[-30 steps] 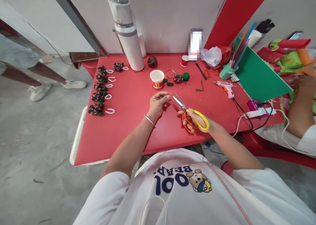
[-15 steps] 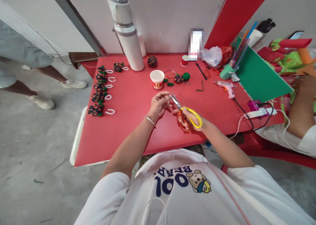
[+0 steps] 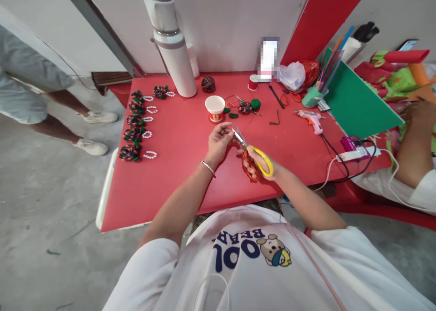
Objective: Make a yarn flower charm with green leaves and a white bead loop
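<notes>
My right hand (image 3: 252, 162) is wrapped round a pair of scissors (image 3: 259, 160) with one yellow and one red handle loop. Their blades are slightly parted and point at the fingertips of my left hand (image 3: 220, 140). That hand is closed in a pinch; whatever lies between its fingers is too small to make out. Just beyond it stands a white and red paper cup (image 3: 215, 108). A bundle of multicoloured yarn (image 3: 244, 107) lies behind the blades, beside a green yarn ball (image 3: 255, 104) and small green pieces (image 3: 233, 116).
Several yarn pieces with white bead loops (image 3: 129, 152) line the left of the red table (image 3: 163, 188). A tall white flask (image 3: 177, 61) stands behind. On the right are a pink glue gun (image 3: 312, 120), a power strip (image 3: 357, 154) and a pen cup (image 3: 312, 98). Another person's arm (image 3: 413, 142) is far right.
My right hand and the scissors have shifted slightly left, nearer my left fingertips. At the far left, the standing person's foot has moved to the right.
</notes>
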`<state>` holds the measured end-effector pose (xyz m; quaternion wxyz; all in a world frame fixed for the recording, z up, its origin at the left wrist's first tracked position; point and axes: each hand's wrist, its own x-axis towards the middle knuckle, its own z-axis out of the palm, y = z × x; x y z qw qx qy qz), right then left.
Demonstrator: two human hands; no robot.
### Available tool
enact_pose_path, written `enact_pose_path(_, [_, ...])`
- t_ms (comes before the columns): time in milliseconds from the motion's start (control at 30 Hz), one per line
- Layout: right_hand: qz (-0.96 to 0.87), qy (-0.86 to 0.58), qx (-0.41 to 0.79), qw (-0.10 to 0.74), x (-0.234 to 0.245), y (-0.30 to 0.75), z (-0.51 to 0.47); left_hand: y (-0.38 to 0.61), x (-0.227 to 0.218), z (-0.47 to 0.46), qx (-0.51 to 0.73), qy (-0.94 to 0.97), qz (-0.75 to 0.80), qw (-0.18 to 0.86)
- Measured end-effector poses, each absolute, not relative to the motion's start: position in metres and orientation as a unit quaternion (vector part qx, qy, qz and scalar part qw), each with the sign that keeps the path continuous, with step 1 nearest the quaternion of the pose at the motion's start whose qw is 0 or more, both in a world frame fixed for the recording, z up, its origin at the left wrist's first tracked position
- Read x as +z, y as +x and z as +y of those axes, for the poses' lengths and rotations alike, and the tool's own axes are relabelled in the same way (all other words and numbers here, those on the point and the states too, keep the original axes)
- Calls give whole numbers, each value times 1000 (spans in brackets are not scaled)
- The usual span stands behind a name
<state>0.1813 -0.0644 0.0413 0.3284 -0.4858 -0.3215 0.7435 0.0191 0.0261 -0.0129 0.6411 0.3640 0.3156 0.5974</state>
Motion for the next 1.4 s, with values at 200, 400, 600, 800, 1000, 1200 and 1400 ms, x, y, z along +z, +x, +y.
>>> enact_pose_path(200, [-302, -504, 743, 320, 47, 179, -65, 19, -21, 31, 590, 415, 304, 622])
enact_pose_path(400, [-298, -509, 740, 324, 49, 180, -64, 19, -18, 30, 583, 427, 315, 615])
enact_pose_path(600, [-306, -506, 740, 321, 49, 181, -65, 20, -16, 29, 585, 427, 310, 616])
enact_pose_path(800, [-315, -522, 727, 317, 47, 181, -64, 20, -16, 28, 583, 436, 294, 619])
enact_pose_path(1000, [-369, -517, 701, 324, 45, 193, -61, 20, -15, 24, 570, 424, 318, 628])
enact_pose_path(1200, [-548, -714, 315, 302, 47, 253, -53, 19, -15, 25, 565, 401, 356, 627])
enact_pose_path(1400, [-529, -844, 38, 82, 46, 301, -54, 18, -12, 27, 566, 398, 361, 625])
